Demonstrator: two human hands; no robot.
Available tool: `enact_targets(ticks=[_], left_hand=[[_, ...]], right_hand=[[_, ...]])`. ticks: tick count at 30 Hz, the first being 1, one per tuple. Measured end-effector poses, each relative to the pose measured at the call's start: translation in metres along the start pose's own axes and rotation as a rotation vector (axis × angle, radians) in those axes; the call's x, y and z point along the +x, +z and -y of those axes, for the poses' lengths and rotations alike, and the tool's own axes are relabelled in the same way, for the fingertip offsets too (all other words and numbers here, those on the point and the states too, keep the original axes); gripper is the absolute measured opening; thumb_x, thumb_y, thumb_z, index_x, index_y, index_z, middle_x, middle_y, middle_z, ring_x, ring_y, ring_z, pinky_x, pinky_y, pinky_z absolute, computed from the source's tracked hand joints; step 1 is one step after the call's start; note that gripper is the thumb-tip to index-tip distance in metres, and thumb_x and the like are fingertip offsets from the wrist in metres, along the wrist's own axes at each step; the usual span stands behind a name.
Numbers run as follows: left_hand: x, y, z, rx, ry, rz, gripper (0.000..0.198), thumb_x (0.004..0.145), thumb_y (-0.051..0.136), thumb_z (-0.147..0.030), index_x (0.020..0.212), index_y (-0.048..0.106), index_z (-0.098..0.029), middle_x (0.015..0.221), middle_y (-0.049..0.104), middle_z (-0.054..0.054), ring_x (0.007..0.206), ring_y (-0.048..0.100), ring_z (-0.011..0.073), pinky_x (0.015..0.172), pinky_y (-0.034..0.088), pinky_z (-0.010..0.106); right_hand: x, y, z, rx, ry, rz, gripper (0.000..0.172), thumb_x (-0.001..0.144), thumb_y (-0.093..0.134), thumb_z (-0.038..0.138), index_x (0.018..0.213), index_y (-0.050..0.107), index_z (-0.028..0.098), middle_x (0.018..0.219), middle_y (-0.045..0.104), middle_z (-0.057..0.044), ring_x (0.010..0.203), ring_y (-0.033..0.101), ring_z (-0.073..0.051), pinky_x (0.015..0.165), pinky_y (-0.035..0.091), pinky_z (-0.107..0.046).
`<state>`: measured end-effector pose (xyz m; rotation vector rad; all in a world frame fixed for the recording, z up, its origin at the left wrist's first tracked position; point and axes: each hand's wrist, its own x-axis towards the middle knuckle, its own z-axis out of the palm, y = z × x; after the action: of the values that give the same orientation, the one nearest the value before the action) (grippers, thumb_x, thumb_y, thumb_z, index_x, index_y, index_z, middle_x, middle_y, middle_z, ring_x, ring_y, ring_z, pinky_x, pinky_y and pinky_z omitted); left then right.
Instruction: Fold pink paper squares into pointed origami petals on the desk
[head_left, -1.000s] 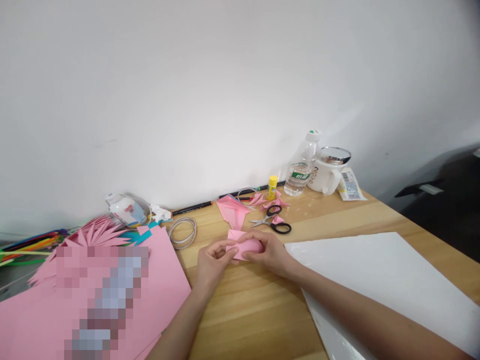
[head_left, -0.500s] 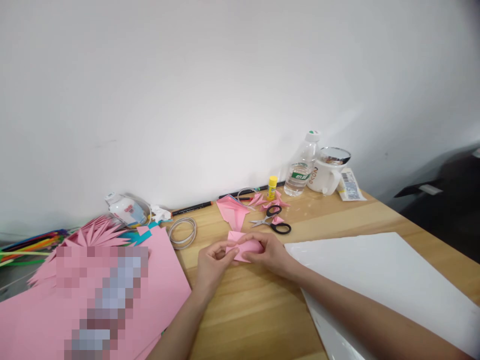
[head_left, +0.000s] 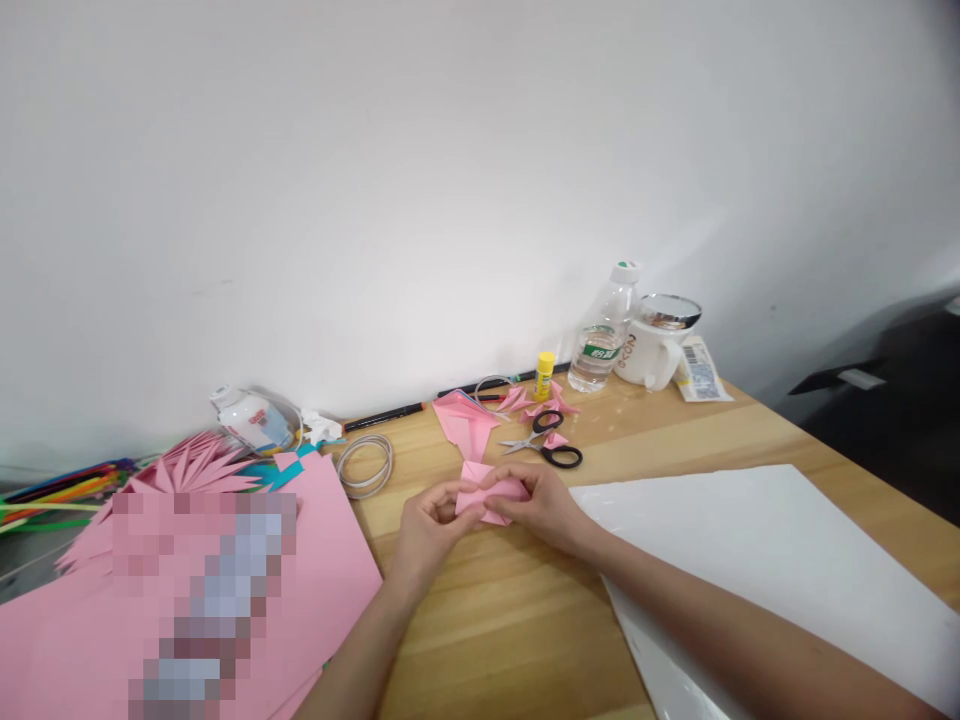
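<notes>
Between my two hands is a small folded piece of pink paper [head_left: 492, 484], just above or on the wooden table. My left hand [head_left: 435, 515] pinches its left side with thumb and fingers. On the right side, my right hand [head_left: 546, 508] grips the paper, its fingers bent over the top. Part of the paper is covered by my fingers. Just beyond it lies another folded pink paper piece [head_left: 466, 425]. Scissors [head_left: 541, 438] with black handles rest partly spread behind my right hand, among small pink folded pieces [head_left: 551, 402].
A yellow glue stick [head_left: 544, 376], a water bottle [head_left: 600, 340] and a white mug [head_left: 651, 350] stand near the wall. White board or paper [head_left: 735, 560] lies right. Pink sheets [head_left: 330, 560] cover the left, beside a coil of wire [head_left: 365, 466] and a black pen [head_left: 384, 417].
My left hand has shifted slightly to the right, with its thumb and fingers closer to my right hand. The pink paper has turned a little between them.
</notes>
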<state>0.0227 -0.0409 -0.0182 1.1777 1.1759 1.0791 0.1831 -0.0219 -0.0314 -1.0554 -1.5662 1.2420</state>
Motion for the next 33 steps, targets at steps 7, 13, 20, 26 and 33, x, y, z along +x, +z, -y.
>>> enact_targets(ticks=[7, 13, 20, 26, 33], left_hand=[[0.0002, -0.0009, -0.0025, -0.024, -0.039, 0.029, 0.029, 0.056, 0.075, -0.022, 0.082, 0.065, -0.013, 0.072, 0.072, 0.005, 0.066, 0.067, 0.0184, 0.062, 0.054, 0.026], [0.0006, -0.0016, -0.0019, -0.026, -0.028, 0.034, 0.029, 0.057, 0.074, -0.021, 0.083, 0.065, -0.012, 0.073, 0.072, 0.006, 0.068, 0.067, 0.0193, 0.063, 0.053, 0.026], [0.0039, -0.0072, 0.0, -0.143, -0.07, 0.138, 0.061, 0.057, 0.075, -0.021, 0.113, 0.051, -0.013, 0.083, 0.072, 0.01, 0.076, 0.067, 0.0214, 0.072, 0.052, 0.031], [0.0034, -0.0088, -0.0041, -0.212, -0.195, 0.15, 0.086, 0.06, 0.074, -0.026, 0.132, 0.029, -0.011, 0.08, 0.072, 0.012, 0.078, 0.067, 0.0254, 0.072, 0.052, 0.038], [0.0032, -0.0094, 0.0005, -0.236, -0.212, 0.138, 0.091, 0.061, 0.073, -0.024, 0.135, 0.023, -0.008, 0.08, 0.072, 0.012, 0.08, 0.067, 0.0247, 0.075, 0.052, 0.038]], right_hand=[[0.0011, -0.0014, -0.0007, 0.02, 0.013, 0.009, 0.015, 0.064, 0.063, 0.02, 0.078, 0.067, 0.016, 0.064, 0.059, 0.001, 0.053, 0.048, -0.01, 0.048, 0.034, -0.019], [0.0016, 0.0001, -0.0034, 0.057, 0.05, 0.035, 0.014, 0.065, 0.063, 0.025, 0.074, 0.069, 0.016, 0.059, 0.059, 0.0, 0.047, 0.046, -0.009, 0.044, 0.032, -0.019], [0.0041, -0.004, -0.0078, -0.03, 0.021, -0.029, 0.015, 0.065, 0.062, 0.024, 0.076, 0.069, 0.015, 0.063, 0.06, -0.001, 0.053, 0.049, -0.011, 0.047, 0.037, -0.02], [0.0045, -0.0046, -0.0059, -0.044, 0.015, -0.035, 0.015, 0.066, 0.062, 0.023, 0.076, 0.069, 0.014, 0.067, 0.062, -0.002, 0.058, 0.052, -0.012, 0.05, 0.039, -0.02], [0.0042, -0.0049, -0.0065, -0.03, 0.008, -0.05, 0.016, 0.066, 0.063, 0.024, 0.077, 0.069, 0.014, 0.07, 0.064, -0.003, 0.061, 0.054, -0.013, 0.053, 0.04, -0.021]])
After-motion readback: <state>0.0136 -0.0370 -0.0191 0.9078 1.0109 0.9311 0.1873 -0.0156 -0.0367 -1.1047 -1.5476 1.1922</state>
